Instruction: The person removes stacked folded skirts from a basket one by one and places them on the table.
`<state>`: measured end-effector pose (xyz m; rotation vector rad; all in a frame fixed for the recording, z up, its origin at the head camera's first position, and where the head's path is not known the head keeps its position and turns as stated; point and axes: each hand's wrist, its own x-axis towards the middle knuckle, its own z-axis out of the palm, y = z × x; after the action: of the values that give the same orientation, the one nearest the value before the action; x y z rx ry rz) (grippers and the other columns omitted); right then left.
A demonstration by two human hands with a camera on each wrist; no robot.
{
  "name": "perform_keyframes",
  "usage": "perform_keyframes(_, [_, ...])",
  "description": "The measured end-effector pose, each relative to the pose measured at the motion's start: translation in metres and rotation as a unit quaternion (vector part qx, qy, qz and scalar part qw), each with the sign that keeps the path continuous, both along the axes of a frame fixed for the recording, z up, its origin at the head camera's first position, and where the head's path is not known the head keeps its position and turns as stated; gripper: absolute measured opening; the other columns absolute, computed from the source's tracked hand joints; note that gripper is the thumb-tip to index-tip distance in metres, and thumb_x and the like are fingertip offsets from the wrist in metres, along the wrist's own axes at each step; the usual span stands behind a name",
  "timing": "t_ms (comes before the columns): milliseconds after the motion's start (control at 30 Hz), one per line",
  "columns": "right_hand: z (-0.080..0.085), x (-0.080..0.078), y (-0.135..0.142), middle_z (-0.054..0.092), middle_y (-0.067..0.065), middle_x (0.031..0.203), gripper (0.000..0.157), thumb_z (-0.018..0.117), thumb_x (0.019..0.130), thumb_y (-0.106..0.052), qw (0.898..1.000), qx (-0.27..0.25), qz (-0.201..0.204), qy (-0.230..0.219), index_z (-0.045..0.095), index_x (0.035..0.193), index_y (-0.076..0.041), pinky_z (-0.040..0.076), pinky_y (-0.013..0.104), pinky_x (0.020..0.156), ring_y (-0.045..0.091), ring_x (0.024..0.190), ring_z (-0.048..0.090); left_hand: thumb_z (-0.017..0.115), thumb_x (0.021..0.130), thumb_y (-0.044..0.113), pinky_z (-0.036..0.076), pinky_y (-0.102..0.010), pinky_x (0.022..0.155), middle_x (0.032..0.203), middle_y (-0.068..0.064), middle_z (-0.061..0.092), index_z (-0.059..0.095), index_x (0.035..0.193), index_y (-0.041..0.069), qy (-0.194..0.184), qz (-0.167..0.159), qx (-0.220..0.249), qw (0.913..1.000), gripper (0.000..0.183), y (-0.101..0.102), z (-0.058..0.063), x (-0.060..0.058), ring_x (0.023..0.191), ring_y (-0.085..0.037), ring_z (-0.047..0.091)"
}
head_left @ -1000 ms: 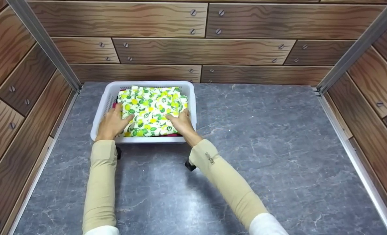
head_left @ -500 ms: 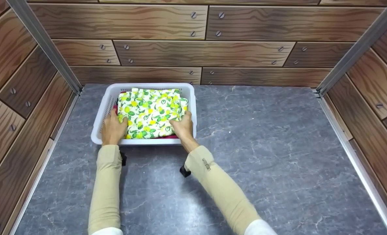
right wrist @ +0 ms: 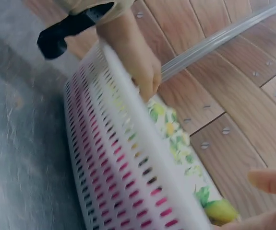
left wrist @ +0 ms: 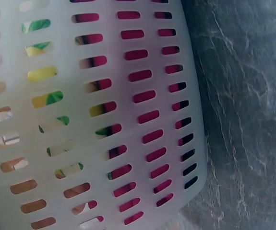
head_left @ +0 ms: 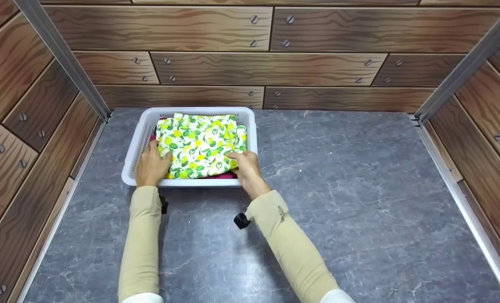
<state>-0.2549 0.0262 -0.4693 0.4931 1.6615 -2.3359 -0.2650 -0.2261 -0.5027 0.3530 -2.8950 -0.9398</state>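
A folded cloth with a lemon-and-leaf print lies inside a white plastic basket. My left hand grips the cloth's left front side, thumb on top and fingers down between it and the basket wall. At the right front corner, my right hand holds the cloth with its thumb over the edge; its other fingers are partly hidden. Below the print, pink-red fabric shows at the front. Through the slots in the left wrist view, the same pink fabric fills the lower part of the basket.
The basket stands at the back left of a grey marbled tabletop. Wood-patterned panels with metal corner posts enclose the table at the back and sides. A black wrist camera hangs below the right sleeve.
Both hands have drawn slightly toward the basket's front. The right hand has shifted to the cloth's front corner, and more pink fabric shows there. The head view has shifted slightly.
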Motion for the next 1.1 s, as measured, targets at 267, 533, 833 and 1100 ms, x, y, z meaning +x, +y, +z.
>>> perform_keyframes(267, [-0.016,-0.02,0.008,0.013,0.01,0.168,0.079,0.062,0.098,-0.009,0.992,0.105,0.073,0.019,0.02,0.164,-0.02,0.029,0.052,0.116,0.035,0.143,0.034,0.052,0.1,0.036,0.052,-0.047,0.082,0.13,-0.031,0.06,0.028,0.16,0.008,-0.042,-0.018,0.052,0.9976,0.07,0.001,0.0,-0.003,0.085,-0.033,0.063])
perform_keyframes(533, [-0.022,-0.032,0.001,0.016,0.009,0.168,0.075,0.058,0.096,0.003,0.981,0.159,0.096,0.057,0.03,0.161,-0.021,0.046,0.031,0.08,0.019,0.095,0.053,0.059,0.095,0.03,0.054,-0.039,0.07,0.133,-0.03,0.058,0.021,0.162,0.012,-0.046,-0.043,0.104,0.9926,0.079,-0.007,0.003,-0.005,0.073,-0.028,0.063])
perform_keyframes(833, [-0.014,-0.036,0.0,0.025,0.008,0.165,0.084,0.046,0.083,0.021,0.967,0.174,0.16,0.093,0.04,0.157,-0.018,0.029,0.024,0.052,0.019,0.084,0.045,0.059,0.098,0.008,0.024,-0.056,0.118,0.166,-0.018,0.019,0.022,0.163,0.011,-0.035,-0.128,0.215,0.9675,0.075,-0.021,0.012,-0.004,0.15,-0.039,0.018])
perform_keyframes(1100, [-0.005,-0.037,0.012,0.026,0.01,0.165,0.082,0.045,0.085,0.02,0.948,0.187,0.229,0.115,0.037,0.158,-0.014,0.025,0.024,0.048,0.007,0.068,0.04,0.052,0.101,0.002,0.032,-0.048,0.115,0.161,-0.019,0.032,0.037,0.156,0.001,-0.032,-0.152,0.27,0.9501,0.057,-0.017,0.02,-0.004,0.146,-0.032,0.03])
